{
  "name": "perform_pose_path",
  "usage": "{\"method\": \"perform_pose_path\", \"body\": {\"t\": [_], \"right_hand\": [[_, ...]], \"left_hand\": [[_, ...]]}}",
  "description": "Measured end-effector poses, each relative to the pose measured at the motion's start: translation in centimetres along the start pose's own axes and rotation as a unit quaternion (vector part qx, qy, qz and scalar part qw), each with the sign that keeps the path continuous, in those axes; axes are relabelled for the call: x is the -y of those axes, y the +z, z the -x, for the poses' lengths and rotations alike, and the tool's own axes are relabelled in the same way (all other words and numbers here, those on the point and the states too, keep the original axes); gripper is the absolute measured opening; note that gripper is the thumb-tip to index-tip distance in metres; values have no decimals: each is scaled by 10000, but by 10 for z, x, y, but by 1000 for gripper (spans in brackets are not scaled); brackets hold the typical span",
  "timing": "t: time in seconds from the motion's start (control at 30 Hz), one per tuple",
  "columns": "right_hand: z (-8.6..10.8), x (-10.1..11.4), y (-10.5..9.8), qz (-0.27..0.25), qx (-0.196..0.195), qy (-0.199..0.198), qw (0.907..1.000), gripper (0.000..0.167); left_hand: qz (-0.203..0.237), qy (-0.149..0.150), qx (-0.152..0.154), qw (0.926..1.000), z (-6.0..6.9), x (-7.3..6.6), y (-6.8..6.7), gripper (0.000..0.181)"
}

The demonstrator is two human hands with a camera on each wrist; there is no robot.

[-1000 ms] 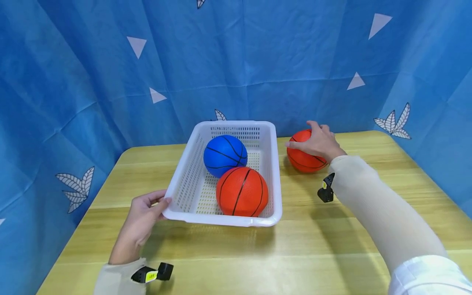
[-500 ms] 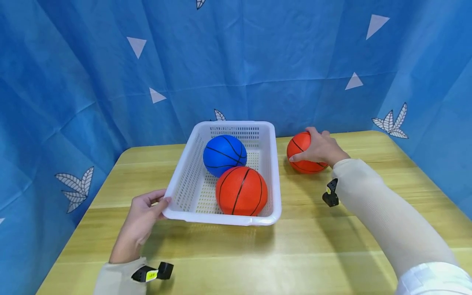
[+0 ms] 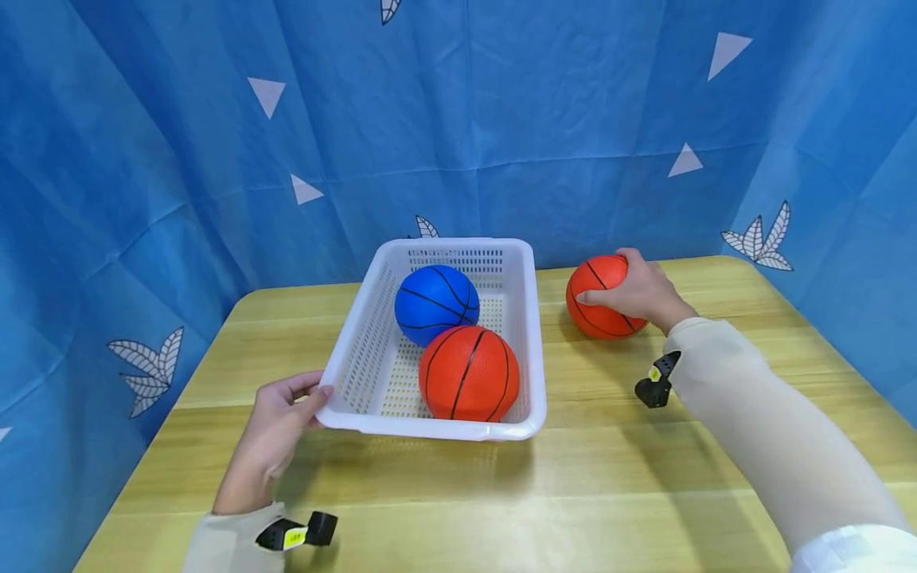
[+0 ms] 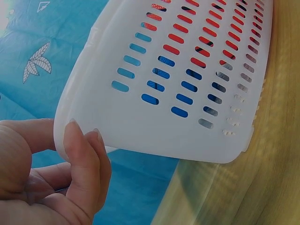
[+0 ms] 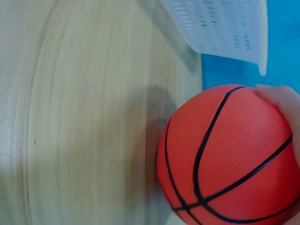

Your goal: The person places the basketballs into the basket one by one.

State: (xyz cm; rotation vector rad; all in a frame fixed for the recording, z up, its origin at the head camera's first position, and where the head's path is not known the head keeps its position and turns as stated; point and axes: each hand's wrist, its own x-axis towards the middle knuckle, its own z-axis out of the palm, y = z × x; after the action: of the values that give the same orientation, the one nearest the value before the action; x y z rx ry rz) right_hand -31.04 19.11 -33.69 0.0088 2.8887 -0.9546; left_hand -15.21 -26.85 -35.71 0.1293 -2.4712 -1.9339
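My left hand [image 3: 275, 426] pinches the near left corner of a white plastic basket [image 3: 533, 350], the rim between thumb and fingers. In the left wrist view, curled fingers [image 4: 84, 164] show at the corner of the perforated basket wall [image 4: 126, 126]. Inside the basket lie a blue toy basketball [image 3: 433, 302] and an orange-red basketball [image 3: 469, 374], side by side. To the basket's right, my right hand [image 3: 641, 294] grips another orange-red basketball [image 3: 591, 306] from above and the right. This ball [image 5: 229, 154] fills much of the right wrist view; most of the hand is out of frame there.
Everything stands on a light wooden table [image 3: 444, 501]. A blue curtain [image 3: 559, 103] with white triangles and leaf prints hangs behind its far edge. The basket's right wall stands a short way left of the gripped ball.
My right hand has closed its fingers and thumb round the ball, and both have shifted slightly right. My left hand and the basket with its two balls have stayed in place.
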Motion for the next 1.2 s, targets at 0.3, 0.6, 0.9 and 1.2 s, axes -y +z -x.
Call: {"method": "perform_pose_path", "body": {"t": [0.3, 0.6, 0.9, 1.2], "right_hand": [[0, 4, -18, -1007, -469, -98, 9938, 104], [4, 43, -30, -967, -719, -443, 9917, 101], [-4, 96, -17, -802, -598, -851, 9913, 98], [-21, 129, 7, -676, -552, -1155, 9895, 95]], "left_hand": [[45, 51, 38, 10000, -1, 1, 0, 34], [-12, 9, -44, 10000, -2, -1, 0, 35], [40, -40, -89, 9999, 1, 0, 1, 34], [102, 52, -54, 9999, 1, 0, 3, 33]]}}
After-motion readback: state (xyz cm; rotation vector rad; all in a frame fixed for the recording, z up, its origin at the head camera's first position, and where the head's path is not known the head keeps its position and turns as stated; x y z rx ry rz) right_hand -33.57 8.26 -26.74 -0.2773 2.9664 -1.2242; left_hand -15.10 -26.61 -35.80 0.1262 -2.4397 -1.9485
